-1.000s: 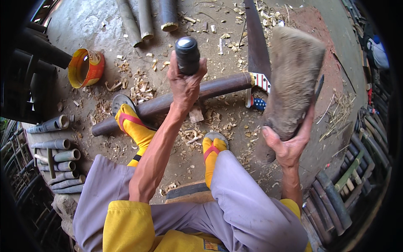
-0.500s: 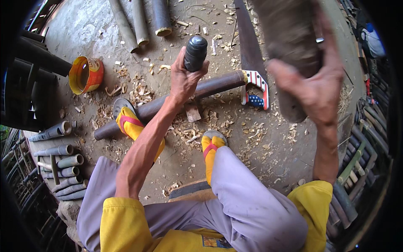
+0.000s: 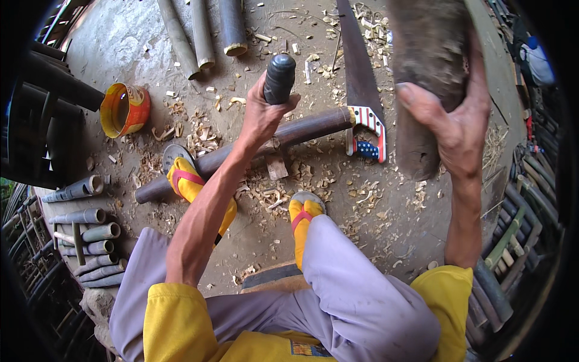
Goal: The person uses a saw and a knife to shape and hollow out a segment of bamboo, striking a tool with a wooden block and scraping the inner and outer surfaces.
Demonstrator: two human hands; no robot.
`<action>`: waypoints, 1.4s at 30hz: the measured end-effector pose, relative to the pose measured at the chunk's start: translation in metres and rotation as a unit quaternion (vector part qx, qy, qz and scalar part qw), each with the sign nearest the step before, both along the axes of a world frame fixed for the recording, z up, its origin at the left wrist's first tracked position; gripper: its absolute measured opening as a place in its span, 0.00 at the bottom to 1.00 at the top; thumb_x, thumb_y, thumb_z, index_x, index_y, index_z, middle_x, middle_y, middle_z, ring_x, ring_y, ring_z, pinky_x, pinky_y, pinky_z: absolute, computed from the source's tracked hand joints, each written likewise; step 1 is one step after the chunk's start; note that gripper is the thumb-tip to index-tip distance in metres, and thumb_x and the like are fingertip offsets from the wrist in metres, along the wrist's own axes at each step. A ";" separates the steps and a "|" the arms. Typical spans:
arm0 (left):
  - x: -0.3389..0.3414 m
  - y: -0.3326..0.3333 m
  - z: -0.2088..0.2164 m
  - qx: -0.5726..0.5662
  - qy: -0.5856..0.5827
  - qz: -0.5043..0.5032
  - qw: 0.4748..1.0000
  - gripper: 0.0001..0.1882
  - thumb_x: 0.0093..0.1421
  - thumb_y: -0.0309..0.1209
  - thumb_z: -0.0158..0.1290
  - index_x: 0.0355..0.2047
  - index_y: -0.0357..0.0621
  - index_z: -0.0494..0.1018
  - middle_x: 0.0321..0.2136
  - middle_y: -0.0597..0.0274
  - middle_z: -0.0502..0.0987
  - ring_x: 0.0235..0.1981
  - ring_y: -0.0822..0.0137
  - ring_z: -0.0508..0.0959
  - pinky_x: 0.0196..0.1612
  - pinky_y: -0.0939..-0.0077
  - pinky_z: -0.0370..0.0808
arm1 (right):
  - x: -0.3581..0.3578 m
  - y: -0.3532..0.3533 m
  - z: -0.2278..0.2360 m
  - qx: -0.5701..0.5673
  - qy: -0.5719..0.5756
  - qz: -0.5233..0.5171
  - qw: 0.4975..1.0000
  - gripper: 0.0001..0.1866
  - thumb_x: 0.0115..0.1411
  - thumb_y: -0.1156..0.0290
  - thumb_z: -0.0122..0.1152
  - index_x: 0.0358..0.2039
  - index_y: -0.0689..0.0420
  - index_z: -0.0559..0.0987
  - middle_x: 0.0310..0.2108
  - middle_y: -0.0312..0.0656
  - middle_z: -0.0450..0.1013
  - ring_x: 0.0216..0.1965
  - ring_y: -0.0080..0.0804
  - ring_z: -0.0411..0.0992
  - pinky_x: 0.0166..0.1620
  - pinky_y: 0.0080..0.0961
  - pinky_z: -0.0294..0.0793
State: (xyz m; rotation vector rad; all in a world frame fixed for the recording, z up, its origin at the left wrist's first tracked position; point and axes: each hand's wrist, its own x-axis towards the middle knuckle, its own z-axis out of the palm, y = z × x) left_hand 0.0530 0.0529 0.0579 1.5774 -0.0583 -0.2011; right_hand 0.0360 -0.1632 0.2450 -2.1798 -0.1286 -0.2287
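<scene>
My left hand [image 3: 263,117] is closed round the upright black handle [image 3: 279,77] of a chisel-like tool, whose lower end is hidden behind the fist and forearm. Beneath it, a dark bamboo pole [image 3: 310,128] lies slantwise on the ground. My left foot [image 3: 189,179], in a yellow sock and sandal, rests against the pole. My right hand [image 3: 455,123] grips a thick, rough wooden club [image 3: 429,54], raised at the right and close to the camera. A small wood block [image 3: 276,167] sits by the pole's near side, below my left hand.
A handsaw [image 3: 365,133] with a striped and starred handle lies at the pole's right end. An orange-yellow tin [image 3: 125,110] stands at left. Several bamboo poles [image 3: 233,30] lie at the back, cut pieces [image 3: 90,232] are stacked at left, and wood shavings [image 3: 274,196] litter the ground.
The club in my right hand has shifted a little to the right and down, and is less blurred. My left hand and its tool have moved only slightly.
</scene>
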 end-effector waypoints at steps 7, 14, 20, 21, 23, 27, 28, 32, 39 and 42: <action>0.060 0.009 -0.049 -0.126 0.248 0.027 0.960 0.14 0.51 0.22 0.56 0.29 0.44 0.59 0.13 0.75 0.61 0.10 0.84 0.59 0.11 0.87 0.52 | -0.040 -0.030 -0.061 -0.028 -0.039 -0.080 0.996 0.50 0.42 0.64 0.67 0.62 0.68 0.53 0.58 0.55 0.56 0.59 0.42 0.58 0.62 0.35 0.55; -0.029 -0.001 0.009 -0.049 -0.123 0.177 0.975 0.12 0.46 0.20 0.59 0.29 0.43 0.68 0.19 0.68 0.69 0.19 0.77 0.68 0.23 0.82 0.67 | -0.088 -0.049 -0.093 0.051 0.072 -0.149 0.985 0.50 0.42 0.69 0.67 0.63 0.67 0.51 0.57 0.55 0.59 0.56 0.40 0.62 0.59 0.32 0.59; -0.013 -0.043 0.014 -0.068 -0.096 0.130 0.985 0.12 0.46 0.21 0.62 0.27 0.44 0.69 0.21 0.70 0.71 0.21 0.79 0.69 0.23 0.84 0.67 | -0.095 -0.057 -0.089 0.041 0.043 -0.133 0.989 0.50 0.41 0.71 0.66 0.63 0.67 0.50 0.57 0.54 0.59 0.56 0.39 0.62 0.59 0.32 0.60; -0.012 -0.044 0.009 -0.054 -0.088 0.113 0.988 0.11 0.46 0.21 0.62 0.26 0.44 0.70 0.20 0.70 0.71 0.20 0.79 0.69 0.23 0.85 0.67 | -0.095 -0.055 -0.086 0.049 0.046 -0.133 0.989 0.50 0.41 0.71 0.66 0.63 0.67 0.50 0.57 0.54 0.59 0.56 0.39 0.62 0.59 0.32 0.60; -0.010 -0.045 0.003 -0.027 -0.070 0.080 0.994 0.10 0.46 0.22 0.62 0.24 0.43 0.70 0.19 0.71 0.70 0.20 0.79 0.68 0.23 0.85 0.66 | -0.097 -0.057 -0.085 0.034 0.044 -0.125 0.991 0.50 0.42 0.71 0.66 0.63 0.68 0.50 0.58 0.55 0.58 0.57 0.40 0.60 0.60 0.33 0.58; -0.004 -0.050 0.000 -0.078 -0.044 0.078 0.993 0.10 0.46 0.23 0.62 0.23 0.43 0.70 0.17 0.73 0.69 0.19 0.81 0.66 0.21 0.86 0.62 | -0.092 -0.066 -0.089 0.017 0.026 -0.111 0.993 0.51 0.41 0.64 0.66 0.63 0.67 0.52 0.59 0.54 0.57 0.58 0.40 0.60 0.60 0.32 0.57; -0.001 -0.052 -0.003 -0.106 -0.025 0.068 0.992 0.10 0.46 0.23 0.62 0.23 0.42 0.70 0.16 0.73 0.68 0.17 0.82 0.64 0.19 0.85 0.59 | -0.086 -0.069 -0.088 0.013 0.012 -0.095 0.995 0.51 0.41 0.64 0.66 0.63 0.67 0.52 0.59 0.54 0.57 0.58 0.41 0.60 0.60 0.32 0.57; 0.013 -0.053 -0.007 -0.028 0.034 0.030 0.999 0.12 0.44 0.28 0.62 0.25 0.42 0.68 0.19 0.72 0.68 0.21 0.78 0.66 0.26 0.80 0.66 | -0.040 -0.067 -0.047 -0.004 -0.080 -0.062 0.995 0.48 0.41 0.66 0.70 0.61 0.68 0.56 0.57 0.55 0.60 0.57 0.41 0.61 0.60 0.32 0.58; 0.014 -0.068 0.001 0.005 0.017 -0.033 0.999 0.13 0.43 0.27 0.60 0.26 0.42 0.67 0.22 0.71 0.67 0.24 0.77 0.64 0.30 0.79 0.65 | 0.015 -0.043 -0.032 -0.277 0.071 0.134 0.949 0.40 0.46 0.61 0.67 0.61 0.45 0.61 0.51 0.46 0.70 0.41 0.35 0.74 0.43 0.31 0.77; 0.015 -0.070 -0.003 0.002 0.038 -0.031 0.999 0.12 0.43 0.26 0.59 0.26 0.42 0.67 0.21 0.72 0.66 0.24 0.78 0.64 0.30 0.79 0.65 | 0.020 -0.056 -0.028 -0.178 0.092 0.130 0.971 0.45 0.43 0.67 0.68 0.63 0.47 0.58 0.58 0.44 0.64 0.46 0.36 0.72 0.50 0.34 0.73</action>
